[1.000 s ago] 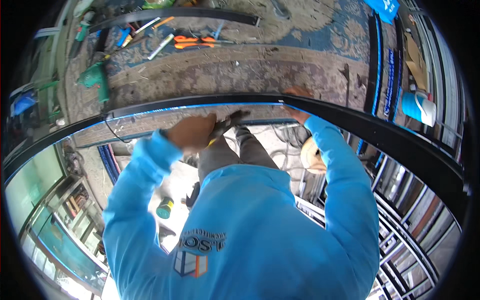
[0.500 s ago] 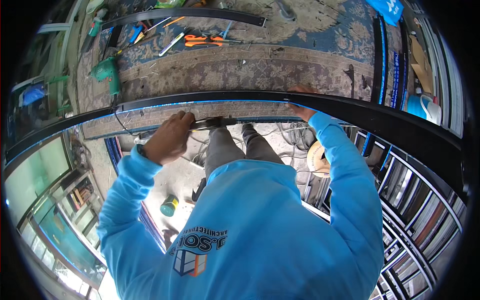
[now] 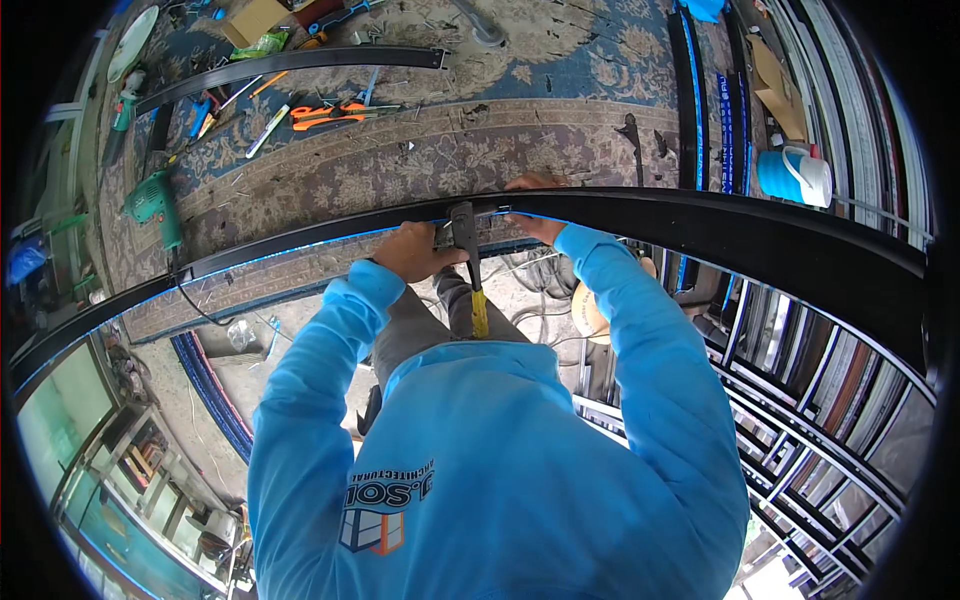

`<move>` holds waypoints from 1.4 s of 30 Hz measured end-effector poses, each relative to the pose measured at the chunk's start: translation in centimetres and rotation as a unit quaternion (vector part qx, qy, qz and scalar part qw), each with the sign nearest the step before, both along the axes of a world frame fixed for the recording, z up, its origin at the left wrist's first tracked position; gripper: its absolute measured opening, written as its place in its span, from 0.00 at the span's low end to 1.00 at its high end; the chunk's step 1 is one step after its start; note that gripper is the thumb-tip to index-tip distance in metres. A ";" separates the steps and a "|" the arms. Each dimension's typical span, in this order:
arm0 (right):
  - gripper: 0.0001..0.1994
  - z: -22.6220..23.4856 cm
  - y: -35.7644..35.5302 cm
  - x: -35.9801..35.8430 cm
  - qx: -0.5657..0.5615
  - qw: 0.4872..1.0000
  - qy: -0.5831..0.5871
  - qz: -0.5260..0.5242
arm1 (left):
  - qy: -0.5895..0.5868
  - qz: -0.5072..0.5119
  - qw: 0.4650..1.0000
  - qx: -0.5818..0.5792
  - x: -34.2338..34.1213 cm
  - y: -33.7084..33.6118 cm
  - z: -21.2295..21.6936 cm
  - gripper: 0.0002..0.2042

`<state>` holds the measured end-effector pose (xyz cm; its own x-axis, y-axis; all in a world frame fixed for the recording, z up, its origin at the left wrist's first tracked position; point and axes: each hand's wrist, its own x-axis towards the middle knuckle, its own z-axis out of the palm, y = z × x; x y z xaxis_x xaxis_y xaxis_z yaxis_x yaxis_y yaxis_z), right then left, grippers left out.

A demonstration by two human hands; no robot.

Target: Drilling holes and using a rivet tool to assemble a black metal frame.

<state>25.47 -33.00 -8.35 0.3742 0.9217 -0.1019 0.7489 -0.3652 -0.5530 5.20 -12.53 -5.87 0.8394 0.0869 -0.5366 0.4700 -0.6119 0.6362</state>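
Around the black bar (image 3: 620,209), right fingers (image 3: 535,181) closed

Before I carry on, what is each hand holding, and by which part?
Left hand: apparently the hammer, by its head. Right hand: the bar, across its width.

Holding a dark, yellow-gripped tool (image 3: 475,272) by its upper part in the left hand (image 3: 408,251), at the near edge of a long black bar (image 3: 640,215); gripping that bar from both sides with the right hand (image 3: 540,229); facing, beyond it, a patterned carpet (image 3: 350,170) bearing a green drill (image 3: 153,207) and orange-handled tools (image 3: 322,116).
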 end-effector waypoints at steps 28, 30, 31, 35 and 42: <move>0.20 0.0 0.2 0.2 -0.002 1.000 0.023 -0.008 | 0.043 0.005 0.994 -0.097 1.9 -1.9 -2.7 0.34; 0.21 0.2 0.4 0.2 -0.001 1.000 0.019 -0.015 | 0.129 0.181 0.922 -0.316 1.3 -3.2 -3.0 0.30; 0.21 0.2 0.5 0.1 -0.004 1.000 0.024 -0.008 | 0.127 0.181 0.922 -0.317 0.9 -4.0 -3.1 0.30; 0.19 0.0 0.8 -0.3 -0.046 0.998 -0.034 -0.012 | 0.008 0.309 0.778 -0.548 -0.5 -8.1 -2.9 0.24; 0.18 -0.8 1.0 -0.1 -0.044 0.998 -0.004 -0.037 | 0.091 0.429 0.645 -0.626 0.4 -12.7 -3.1 0.16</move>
<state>25.38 -31.99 -9.11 0.4420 0.8792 -0.1779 0.7228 -0.4666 -0.5098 5.64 -25.26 -8.97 0.6839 -0.1191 -0.7198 0.4305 0.8624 0.2663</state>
